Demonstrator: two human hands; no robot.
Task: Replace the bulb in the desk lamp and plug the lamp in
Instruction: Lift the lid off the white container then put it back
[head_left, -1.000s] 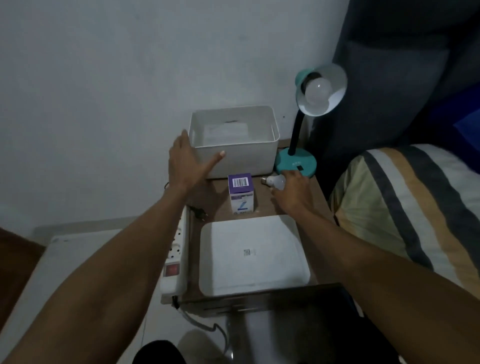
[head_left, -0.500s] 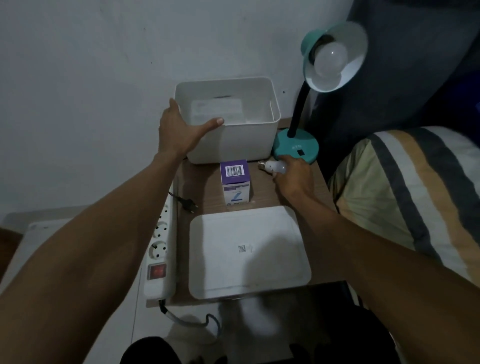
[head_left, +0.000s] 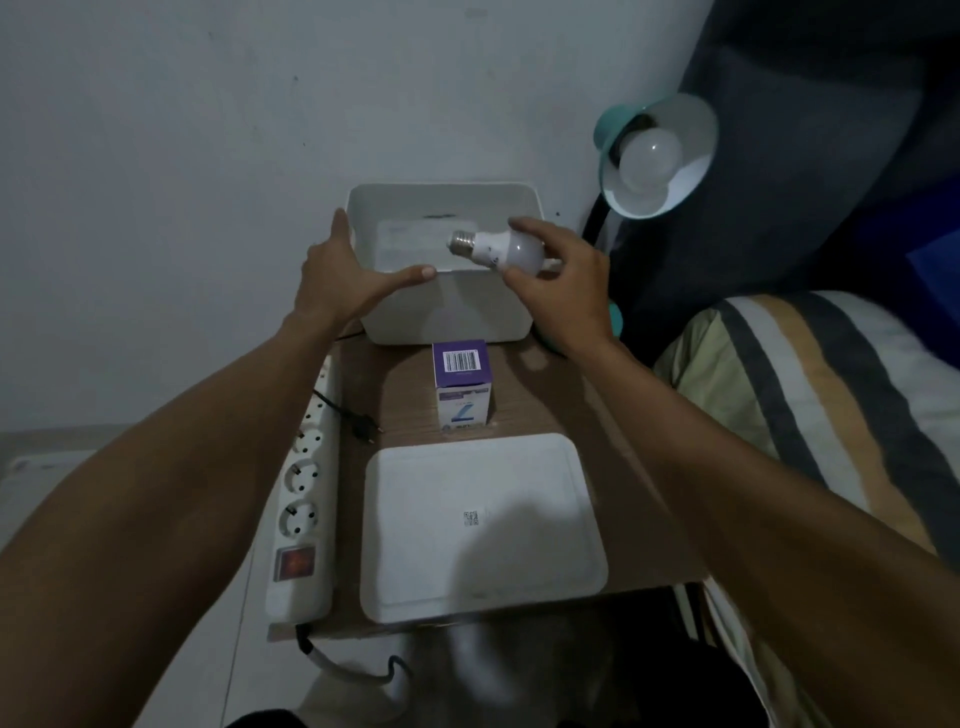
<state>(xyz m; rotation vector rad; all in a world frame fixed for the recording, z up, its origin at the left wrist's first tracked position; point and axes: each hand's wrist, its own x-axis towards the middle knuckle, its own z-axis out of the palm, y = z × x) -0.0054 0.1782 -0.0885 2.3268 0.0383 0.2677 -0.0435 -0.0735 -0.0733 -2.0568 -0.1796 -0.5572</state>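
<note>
While right grip (head_left: 563, 296) pinches bulb (head_left: 511, 252) over bin (head_left: 447, 312) | left grip (head_left: 337, 275) flat, steadying bin | risk: bulb may slip, crack

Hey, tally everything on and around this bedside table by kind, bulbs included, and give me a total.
Bulbs: 2, the held bulb and the lamp bulb
Desk lamp: 1
White bin: 1
White lid: 1
Bulb box: 1
Power strip: 1
Loose plug: 1
Total: 8

Lamp shade (head_left: 696, 156): teal outside, white inside. Loose bulb (head_left: 506, 250): white, silver screw base. Bin (head_left: 447, 312), lid (head_left: 441, 545): plain white. Box (head_left: 461, 384): purple top, barcode, white front. Power strip (head_left: 301, 499): white, red switch. Bedding (head_left: 810, 415): cream, tan, grey stripes.
</note>
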